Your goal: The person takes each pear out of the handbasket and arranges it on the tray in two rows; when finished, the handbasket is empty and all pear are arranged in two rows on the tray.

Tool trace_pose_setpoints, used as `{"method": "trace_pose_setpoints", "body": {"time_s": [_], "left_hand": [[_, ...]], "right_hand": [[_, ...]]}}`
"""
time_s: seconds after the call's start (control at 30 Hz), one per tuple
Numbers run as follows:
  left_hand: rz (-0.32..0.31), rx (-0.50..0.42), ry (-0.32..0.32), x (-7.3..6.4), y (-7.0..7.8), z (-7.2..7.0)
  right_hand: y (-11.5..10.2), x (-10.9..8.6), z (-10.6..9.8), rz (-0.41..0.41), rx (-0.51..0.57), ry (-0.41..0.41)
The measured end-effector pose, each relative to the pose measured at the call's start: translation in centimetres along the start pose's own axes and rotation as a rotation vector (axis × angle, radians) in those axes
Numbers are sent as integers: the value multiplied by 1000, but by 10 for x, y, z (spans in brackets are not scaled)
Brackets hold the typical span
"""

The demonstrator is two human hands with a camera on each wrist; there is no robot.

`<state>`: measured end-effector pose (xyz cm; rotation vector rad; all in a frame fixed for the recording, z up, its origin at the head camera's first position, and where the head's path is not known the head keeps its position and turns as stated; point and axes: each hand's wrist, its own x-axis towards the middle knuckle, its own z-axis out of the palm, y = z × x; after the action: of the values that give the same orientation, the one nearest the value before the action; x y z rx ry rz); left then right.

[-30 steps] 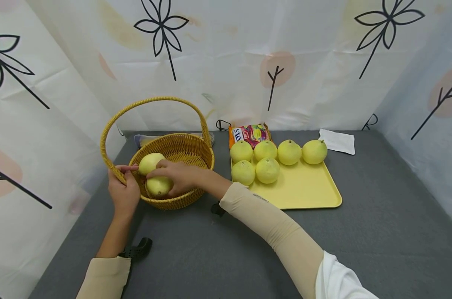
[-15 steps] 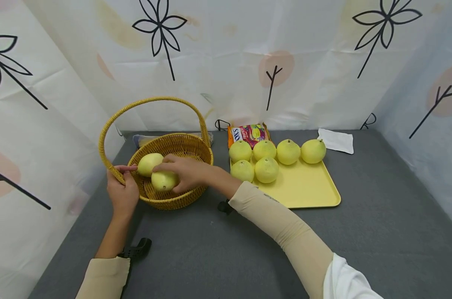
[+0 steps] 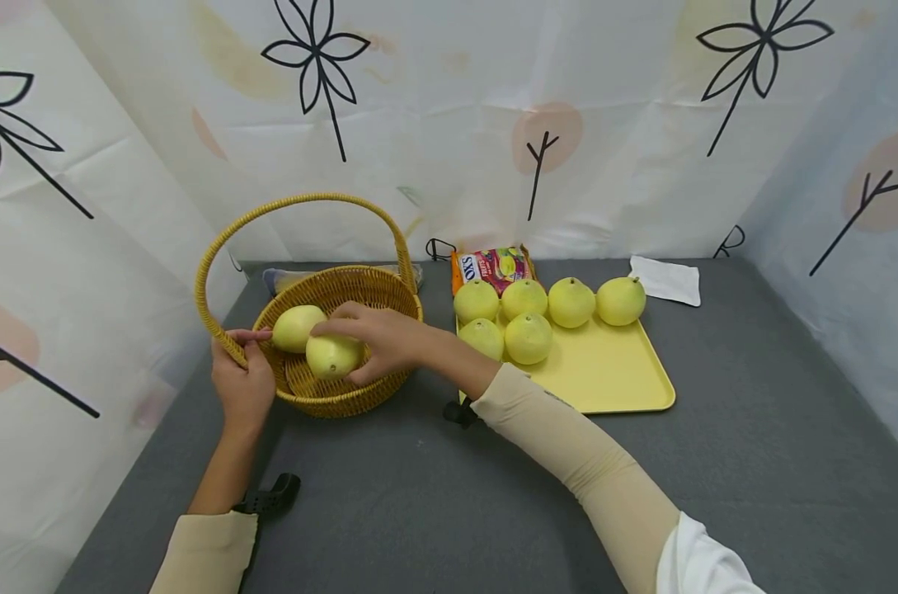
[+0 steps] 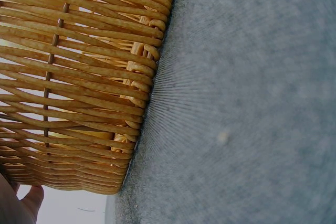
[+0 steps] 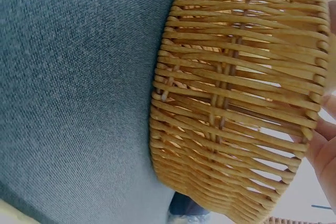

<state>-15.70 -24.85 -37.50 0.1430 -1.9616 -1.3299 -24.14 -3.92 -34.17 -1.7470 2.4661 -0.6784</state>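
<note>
A woven basket (image 3: pixel 337 407) with a tall arched handle (image 3: pixel 303 198) stands at the left in the head view. My left hand (image 3: pixel 244 381) grips the foot of that handle at the rim. Inside the basket, one round yellow-green fruit (image 3: pixel 298 327) lies against the left wall. My right hand (image 3: pixel 389 337) reaches in over the right side, its fingers and thumb round a second yellow-green fruit (image 3: pixel 332 358). In the left wrist view the basket wall (image 4: pixel 79 77) hides most of the left hand. Right-hand fingers (image 5: pixel 323 148) show past the rim in the right wrist view.
To the right, a yellow tray (image 3: pixel 604 379) bears several more yellow-green fruits (image 3: pixel 528 338). Behind it lie an orange-and-red snack packet (image 3: pixel 493 268) and a folded white cloth (image 3: pixel 665 280). A plastic-wrapped item (image 3: pixel 281 277) lies behind the basket. Printed white curtains surround the grey table (image 3: pixel 419 511).
My right hand has moved slightly right and up with the fruit it holds, opening a gap from the lower-left of the basket. My left hand keeps its place on the handle.
</note>
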Motion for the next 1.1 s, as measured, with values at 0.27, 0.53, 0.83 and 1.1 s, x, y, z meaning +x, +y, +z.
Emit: {"method": "trace_pose_setpoints", "body": {"time_s": [0.27, 0.53, 0.83, 1.1], "left_hand": [[-1, 0, 8, 0, -2, 1], [7, 7, 0, -1, 1, 0], [3, 4, 8, 2, -10, 1], [-1, 1, 6, 6, -26, 0]], "right_hand": [[-4, -13, -7, -37, 37, 97], [-6, -30, -11, -43, 124, 176], [-3, -51, -10, -79, 233, 314], [-3, -70, -14, -73, 264, 354]]}}
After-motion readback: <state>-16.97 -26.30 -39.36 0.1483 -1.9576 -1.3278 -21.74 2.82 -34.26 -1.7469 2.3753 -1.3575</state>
